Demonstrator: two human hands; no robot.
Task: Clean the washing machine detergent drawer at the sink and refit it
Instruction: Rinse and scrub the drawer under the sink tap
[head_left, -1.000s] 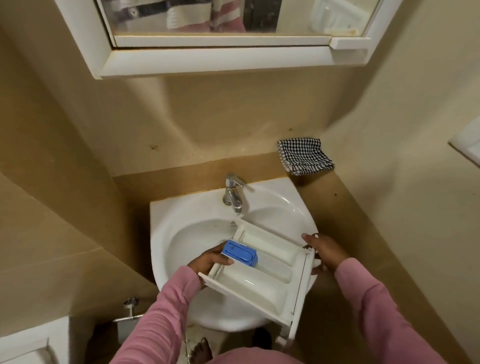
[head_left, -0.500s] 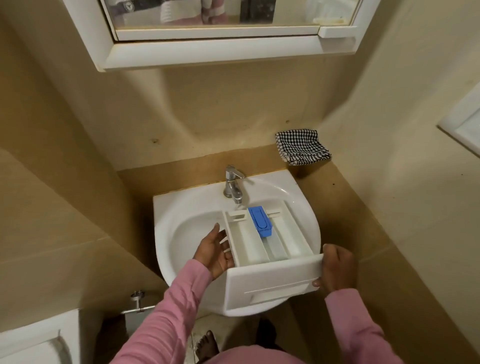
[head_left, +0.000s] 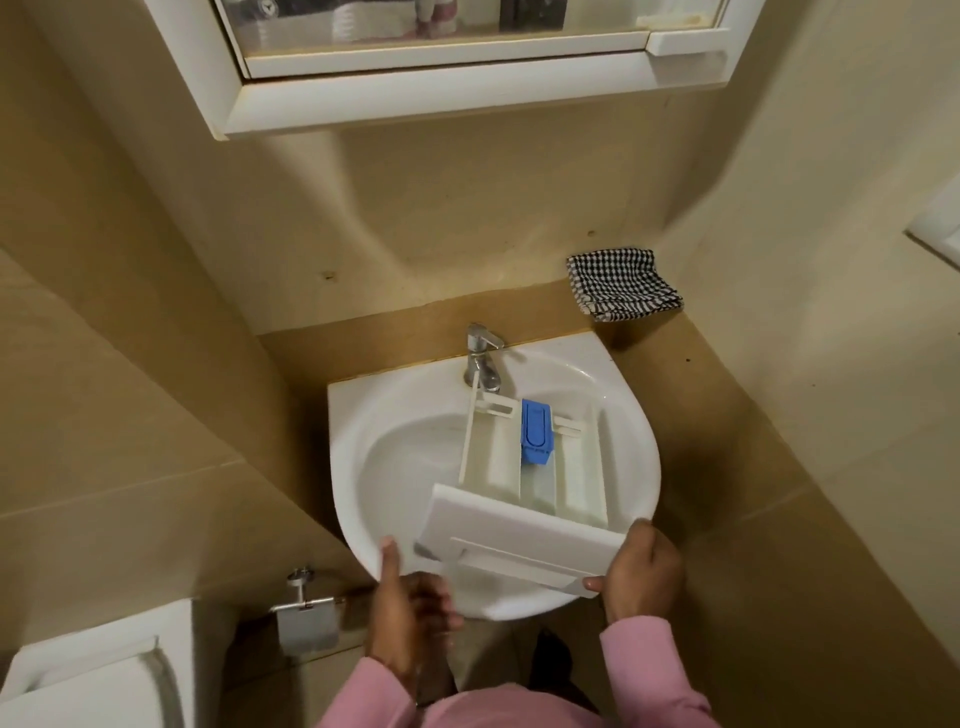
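- Left hand (head_left: 410, 608), in a pink sleeve, is seen at the front-left rim of the basin, to the right of a chrome wall-mounted paper holder (head_left: 306, 618). Its thumb is raised against the rim. The fingers are motion-blurred, so it cannot be told whether anything is gripped.
- A white ceramic washbasin (head_left: 353, 415) is fixed in the corner of the beige walls. A chrome single-lever tap (head_left: 483, 358) is mounted at its back edge.
- The white plastic detergent drawer (head_left: 519, 540) is held over the bowl, right of centre. Its front panel is turned toward the person and slopes down to the right. Its rear end lies just below the tap spout, and its compartments are seen running lengthwise.
- A blue rectangular plastic insert (head_left: 535, 431) is seated in the middle compartment, toward the rear end.
- Right hand (head_left: 644, 571), also pink-sleeved, is clamped on the right end of the front panel, with the thumb laid on the front face and the fingers curled behind.
- A folded black-and-white checked cloth (head_left: 621, 283) is noted on the ledge at the back right, apart from the basin.
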